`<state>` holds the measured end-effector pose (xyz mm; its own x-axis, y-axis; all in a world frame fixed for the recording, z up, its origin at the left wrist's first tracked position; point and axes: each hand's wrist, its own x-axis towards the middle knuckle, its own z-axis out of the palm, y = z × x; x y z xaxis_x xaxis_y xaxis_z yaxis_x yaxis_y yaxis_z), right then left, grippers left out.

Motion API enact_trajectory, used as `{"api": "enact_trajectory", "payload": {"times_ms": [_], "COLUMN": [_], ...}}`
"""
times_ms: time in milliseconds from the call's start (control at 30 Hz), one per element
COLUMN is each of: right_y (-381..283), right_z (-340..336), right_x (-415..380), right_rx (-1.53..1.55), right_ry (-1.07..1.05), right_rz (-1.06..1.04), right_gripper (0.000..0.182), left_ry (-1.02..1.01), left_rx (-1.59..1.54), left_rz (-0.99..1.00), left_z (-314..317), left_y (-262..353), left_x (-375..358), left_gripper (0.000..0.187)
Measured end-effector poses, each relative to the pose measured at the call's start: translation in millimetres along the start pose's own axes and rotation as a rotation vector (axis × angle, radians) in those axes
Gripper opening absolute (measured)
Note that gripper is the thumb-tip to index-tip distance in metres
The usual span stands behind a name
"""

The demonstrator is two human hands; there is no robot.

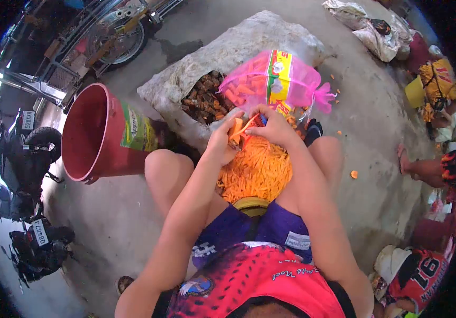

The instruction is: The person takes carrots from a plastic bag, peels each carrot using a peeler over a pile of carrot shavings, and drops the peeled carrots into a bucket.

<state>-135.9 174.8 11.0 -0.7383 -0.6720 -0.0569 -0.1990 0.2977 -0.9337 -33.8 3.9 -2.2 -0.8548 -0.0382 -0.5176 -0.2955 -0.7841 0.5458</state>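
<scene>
My left hand is closed around a peeled orange vegetable piece, which looks like carrot or sweet potato. My right hand grips a red-orange hand peeler against that piece; its blade is too small to make out. Something blue shows by the right fingers. Directly below both hands, between my knees, lies a heap of orange vegetable shreds. The heap fills a container whose yellowish rim shows at the near side.
Ahead lies a big white sack, open on brown-orange chunks. A pink mesh bag of orange pieces rests against it. To the left are a red bucket and parked motorcycles. Other people sit along the right, near a yellow pail.
</scene>
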Motion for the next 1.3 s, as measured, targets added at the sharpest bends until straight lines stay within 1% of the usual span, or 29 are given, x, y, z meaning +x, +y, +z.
{"api": "enact_trajectory", "payload": {"times_ms": [67, 133, 233, 333, 367, 467, 500, 600, 633, 733, 833, 933, 967, 1067, 1100, 1167, 1200, 1233, 1267, 1300], "right_y": [-1, 0, 10, 32, 34, -9, -6, 6, 9, 8, 3, 2, 26, 8, -3, 20, 31, 14, 11, 10], "right_z": [1, 1, -8, -35, -36, -11, 3, -5, -17, -29, 8, -13, -22, -24, -8, 5, 10, -4, -14, -27], "right_x": [0, 1, 8, 29, 29, 4, 1, 10, 19, 20, 1, 9, 24, 16, 4, 4, 5, 7, 12, 19], "right_rx": [-0.001, 0.007, -0.058, -0.152, -0.126, -0.065, -0.082, -0.107, -0.118, -0.152, -0.097, -0.149, -0.165, -0.124, -0.093, -0.133, -0.148, -0.094, -0.091, -0.091], "right_ry": [-0.014, -0.001, 0.107, 0.276, 0.253, 0.055, 0.028, 0.167, 0.242, 0.258, 0.032, 0.201, 0.307, 0.209, 0.157, 0.114, 0.090, 0.098, 0.151, 0.204], "right_rz": [-0.020, -0.059, -0.118, 0.046, 0.062, -0.053, -0.196, -0.054, -0.048, 0.016, -0.248, -0.002, -0.002, -0.034, -0.075, -0.158, -0.194, -0.048, 0.008, 0.061], "right_gripper": [0.042, 0.042, 0.041, 0.049, 0.047, 0.046, 0.045, 0.045, 0.044, 0.044, 0.048, 0.050, 0.048, 0.049, 0.049, 0.050, 0.050, 0.051, 0.051, 0.051], "left_ry": [-0.017, -0.015, 0.019, 0.034, 0.036, 0.073, 0.089, 0.017, 0.113, 0.031, 0.117, 0.099, 0.086, 0.122, 0.101, 0.065, 0.070, 0.081, 0.091, 0.005], "left_rx": [-0.025, 0.033, 0.121, 0.155, 0.146, 0.127, 0.122, 0.185, 0.180, 0.132, 0.147, 0.110, 0.170, 0.119, 0.095, 0.051, 0.110, 0.171, 0.233, 0.278], "left_rz": [-0.009, -0.006, -0.019, -0.026, -0.022, 0.005, 0.012, -0.025, -0.055, -0.022, -0.029, -0.063, -0.050, -0.044, -0.045, -0.052, -0.048, -0.052, -0.058, -0.041], "left_z": [-3, 3, 5, -1, 2, -1, -1, -8, -8, -6, 3, 1, -3, -5, 1, 13, 9, -1, -11, -8], "left_y": [-2, 1, 1, 1, 4, 7, 7, 2, 1, 4, 8, 1, 3, 3, 4, 6, 5, 1, -3, 3], "left_x": [2, -2, -8, -11, -15, -13, -11, -12, -10, -16, -14, -11, -15, -13, -13, -13, -8, -5, -2, -12], "left_gripper": [0.038, 0.038, 0.038, 0.037, 0.037, 0.037, 0.037, 0.037, 0.037, 0.036, 0.035, 0.031, 0.033, 0.033, 0.035, 0.042, 0.042, 0.042, 0.043, 0.043]}}
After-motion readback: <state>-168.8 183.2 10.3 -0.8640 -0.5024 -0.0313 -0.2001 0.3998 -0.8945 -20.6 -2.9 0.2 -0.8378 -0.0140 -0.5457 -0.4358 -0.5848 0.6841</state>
